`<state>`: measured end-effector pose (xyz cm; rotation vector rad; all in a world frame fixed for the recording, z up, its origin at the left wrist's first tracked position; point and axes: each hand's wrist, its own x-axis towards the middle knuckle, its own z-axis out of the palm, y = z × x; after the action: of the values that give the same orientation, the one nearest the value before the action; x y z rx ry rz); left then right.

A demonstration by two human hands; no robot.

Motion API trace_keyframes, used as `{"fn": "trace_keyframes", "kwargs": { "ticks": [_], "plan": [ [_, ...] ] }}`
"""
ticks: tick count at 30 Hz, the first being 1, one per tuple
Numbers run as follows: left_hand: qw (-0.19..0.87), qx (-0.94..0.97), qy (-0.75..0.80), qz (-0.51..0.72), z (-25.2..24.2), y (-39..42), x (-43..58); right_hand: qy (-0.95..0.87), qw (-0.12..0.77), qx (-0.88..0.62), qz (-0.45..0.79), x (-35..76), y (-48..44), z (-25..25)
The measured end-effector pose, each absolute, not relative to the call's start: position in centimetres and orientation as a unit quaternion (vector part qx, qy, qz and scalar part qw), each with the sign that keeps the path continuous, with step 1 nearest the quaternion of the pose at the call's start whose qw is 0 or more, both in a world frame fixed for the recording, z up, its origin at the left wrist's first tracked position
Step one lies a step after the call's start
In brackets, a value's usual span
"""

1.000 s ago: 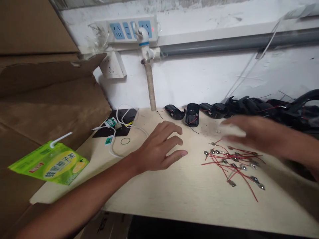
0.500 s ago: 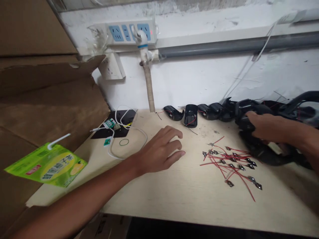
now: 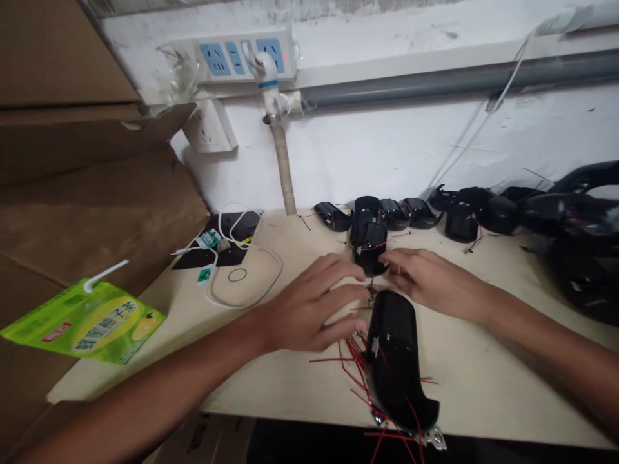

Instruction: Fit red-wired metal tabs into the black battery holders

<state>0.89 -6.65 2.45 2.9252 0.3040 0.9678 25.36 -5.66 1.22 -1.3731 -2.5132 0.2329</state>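
My left hand (image 3: 309,306) lies flat on the pale wooden table (image 3: 271,380), fingers apart, holding nothing. Its fingertips reach a bundle of red wires with metal tabs (image 3: 355,357). A long black plastic shell (image 3: 396,361) lies on those wires at the table's front edge, just right of my left hand. My right hand (image 3: 428,280) stretches in from the right with its fingers extended. Its fingertips touch a small black shell (image 3: 370,254) in the middle of the table; I see no closed grip on it.
A row of black shells (image 3: 411,212) lines the wall, with a bigger dark pile (image 3: 580,238) at the right. A white cable (image 3: 242,270) and a black square lie at the back left. A green drink carton (image 3: 87,325) sits on cardboard. A power strip (image 3: 242,55) hangs above.
My right hand came back from the dark pile on the right to the table's middle. The long black shell now lies on the red wires, which shifted towards the front edge. My left hand crept right.
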Motion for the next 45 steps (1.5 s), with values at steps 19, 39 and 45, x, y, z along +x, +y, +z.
{"fn": "trace_keyframes", "kwargs": {
  "ticks": [19, 39, 45],
  "plan": [
    [-0.007, 0.987, 0.077, 0.137, 0.5, -6.3, 1.5, -0.867, 0.245, -0.433, -0.047, 27.1, -4.8, 2.9],
    [0.092, 0.865, 0.202, 0.451, 0.8, -4.1, 0.6, -0.945, 0.068, -0.310, -0.079, 24.1, -6.3, 0.2],
    [0.128, 0.805, 0.211, 0.539, 1.5, -4.6, 0.4, -0.879, -0.009, -0.449, -0.164, 26.2, -4.2, 0.2]
  ]
}}
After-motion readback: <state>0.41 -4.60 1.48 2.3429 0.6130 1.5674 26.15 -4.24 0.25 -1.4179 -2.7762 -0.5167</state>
